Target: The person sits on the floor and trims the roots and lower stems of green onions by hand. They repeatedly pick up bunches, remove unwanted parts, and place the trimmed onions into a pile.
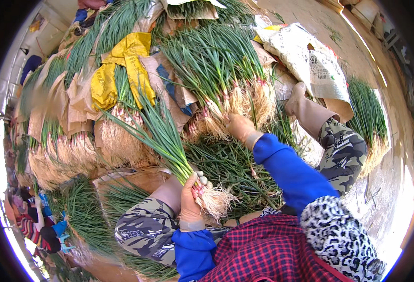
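My left hand (pixel 192 202), in a pale glove with grey fingertips, grips a bunch of green onion-like plants (pixel 173 155) just above the roots. Its reddish bulbs and pale roots (pixel 215 202) stick out to the right of the fist, while the leaves fan toward the upper left. My right hand (pixel 241 127), also gloved, reaches to the root end of a large pile of the same plants (pixel 210 56). Its fingertips touch the bulbs and roots there; whether they pinch a stalk is hidden. Loose green leaves (pixel 231 169) cover the ground between my legs.
A yellow woven sack (pixel 136 60) and brown sacking (pixel 82 95) lie over more bundles at left. At right are a white printed sack (pixel 305 60) and another bundle (pixel 365 109). My camouflage-clad legs (pixel 344 151) flank the leaves. Another person (pixel 39 225) sits at far left.
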A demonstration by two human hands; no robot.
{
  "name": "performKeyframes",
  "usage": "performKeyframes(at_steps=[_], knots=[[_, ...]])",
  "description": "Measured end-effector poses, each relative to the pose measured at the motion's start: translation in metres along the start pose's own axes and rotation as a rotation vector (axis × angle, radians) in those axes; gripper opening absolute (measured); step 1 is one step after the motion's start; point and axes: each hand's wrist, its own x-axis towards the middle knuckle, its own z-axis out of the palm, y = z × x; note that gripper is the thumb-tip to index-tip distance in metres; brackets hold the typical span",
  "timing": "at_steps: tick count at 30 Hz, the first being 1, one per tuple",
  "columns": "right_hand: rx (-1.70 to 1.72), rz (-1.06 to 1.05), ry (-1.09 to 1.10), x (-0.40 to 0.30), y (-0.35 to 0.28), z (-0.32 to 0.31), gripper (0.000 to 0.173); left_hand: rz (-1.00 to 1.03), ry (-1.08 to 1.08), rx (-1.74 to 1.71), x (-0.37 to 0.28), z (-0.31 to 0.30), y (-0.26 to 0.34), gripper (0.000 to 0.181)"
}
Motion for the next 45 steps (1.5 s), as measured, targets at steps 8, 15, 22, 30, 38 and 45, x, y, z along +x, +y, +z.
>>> performKeyframes(at_steps=[8,15,22,30,38,45], knots=[[0.226,-0.235,0.194,-0.085,-0.030,0.001,0.026,0.033,0.135,0.141,0.001,-0.008,0.009,0.017],[0.223,-0.572,-0.083,-0.149,-0.021,0.008,0.027,-0.055,0.171,0.139,0.000,0.043,0.005,0.020],[0.267,-0.345,-0.155,-0.106,0.003,0.001,0.026,-0.060,-0.035,0.083,0.008,0.007,-0.003,0.020],[1.529,-0.093,-0.918,-0.093,-0.032,0.048,0.058,-0.024,-0.092,0.044,0.004,0.013,-0.005,0.018],[1.431,-0.189,-0.759,-0.111,-0.033,0.062,0.028,-0.088,-0.023,0.011,0.005,0.003,-0.003,0.017],[-0.196,-0.602,0.103,-0.107,-0.027,0.052,0.021,-0.100,0.118,0.168,0.007,-0.007,-0.007,0.018]])
